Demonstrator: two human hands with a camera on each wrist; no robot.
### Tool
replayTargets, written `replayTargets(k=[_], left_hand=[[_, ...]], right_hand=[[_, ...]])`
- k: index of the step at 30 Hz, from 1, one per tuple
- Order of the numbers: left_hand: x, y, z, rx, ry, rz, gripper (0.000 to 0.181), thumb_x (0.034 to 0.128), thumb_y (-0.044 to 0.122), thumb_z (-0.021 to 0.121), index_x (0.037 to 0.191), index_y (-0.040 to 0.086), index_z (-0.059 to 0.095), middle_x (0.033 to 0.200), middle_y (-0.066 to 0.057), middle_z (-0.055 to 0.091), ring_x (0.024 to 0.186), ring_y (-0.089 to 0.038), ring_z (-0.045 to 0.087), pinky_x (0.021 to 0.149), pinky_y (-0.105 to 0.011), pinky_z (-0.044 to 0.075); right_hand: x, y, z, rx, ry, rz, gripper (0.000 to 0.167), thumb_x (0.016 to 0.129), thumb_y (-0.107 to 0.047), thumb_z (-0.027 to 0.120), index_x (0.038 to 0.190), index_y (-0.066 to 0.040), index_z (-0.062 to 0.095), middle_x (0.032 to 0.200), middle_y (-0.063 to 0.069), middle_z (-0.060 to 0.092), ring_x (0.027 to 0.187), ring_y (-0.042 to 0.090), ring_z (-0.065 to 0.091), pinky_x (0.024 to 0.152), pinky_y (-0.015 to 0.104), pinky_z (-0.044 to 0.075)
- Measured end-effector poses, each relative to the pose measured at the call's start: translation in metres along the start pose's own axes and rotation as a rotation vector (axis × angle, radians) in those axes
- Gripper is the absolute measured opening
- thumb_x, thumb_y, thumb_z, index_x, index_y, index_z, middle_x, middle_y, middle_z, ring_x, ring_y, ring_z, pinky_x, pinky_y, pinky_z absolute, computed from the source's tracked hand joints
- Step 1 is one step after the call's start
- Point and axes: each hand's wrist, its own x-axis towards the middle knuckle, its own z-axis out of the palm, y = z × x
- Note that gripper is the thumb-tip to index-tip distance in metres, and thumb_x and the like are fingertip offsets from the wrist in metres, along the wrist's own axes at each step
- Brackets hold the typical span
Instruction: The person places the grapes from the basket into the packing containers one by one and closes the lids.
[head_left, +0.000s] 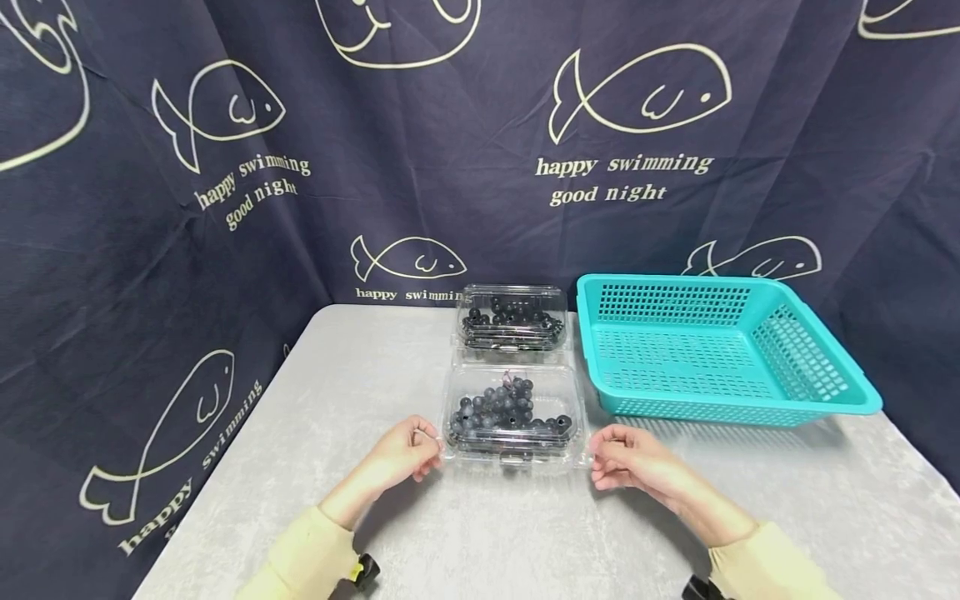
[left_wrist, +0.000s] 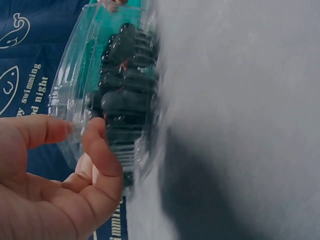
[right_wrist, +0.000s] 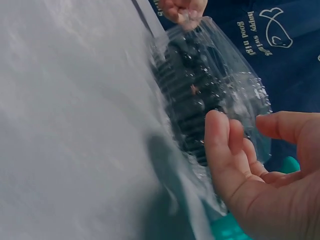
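A clear plastic clamshell box [head_left: 516,467] with a bunch of dark grapes [head_left: 495,408] lies on the table between both hands. At its front left corner, my left hand [head_left: 408,454] pinches the box's thin rim with thumb and fingers. The right hand [head_left: 633,462] grips the front right corner the same way. In the left wrist view, the left thumb and curled fingers [left_wrist: 102,155] sit at the box's end. The right wrist view has the right fingers [right_wrist: 225,150] at the opposite end, with the thumb on the other side of the rim. The lid appears closed.
Behind this box stands a second clear box [head_left: 513,292] with dark grapes inside. A turquoise plastic basket [head_left: 705,408] sits at the back right of the grey table [head_left: 360,367]. A dark fish-print curtain [head_left: 480,208] hangs behind the table.
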Motion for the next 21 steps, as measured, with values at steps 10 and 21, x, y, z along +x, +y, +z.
replayTargets(k=[10,21], left_hand=[[0.004,0.019,-0.015,0.206,0.091,0.087,0.017,0.086,0.014,0.062,0.096,0.004,0.053,0.068,-0.007,0.061,0.053,-0.016,0.054,0.049,-0.028,0.049],[0.006,0.053,-0.022,0.447,0.293,0.32,0.02,0.0804,0.014,0.066,0.097,0.008,0.057,0.076,0.002,0.06,0.067,-0.011,0.05,0.062,-0.025,0.044]], right_hand=[[-0.011,-0.025,-0.009,-0.198,0.061,-0.054,0.031,0.092,-0.009,0.051,0.11,0.015,0.045,0.089,0.018,0.061,0.08,0.028,0.066,0.075,0.039,0.057],[-0.019,-0.06,-0.02,-0.37,0.101,-0.136,0.029,0.092,-0.007,0.052,0.112,0.014,0.047,0.09,0.015,0.063,0.08,0.019,0.066,0.076,0.037,0.056]])
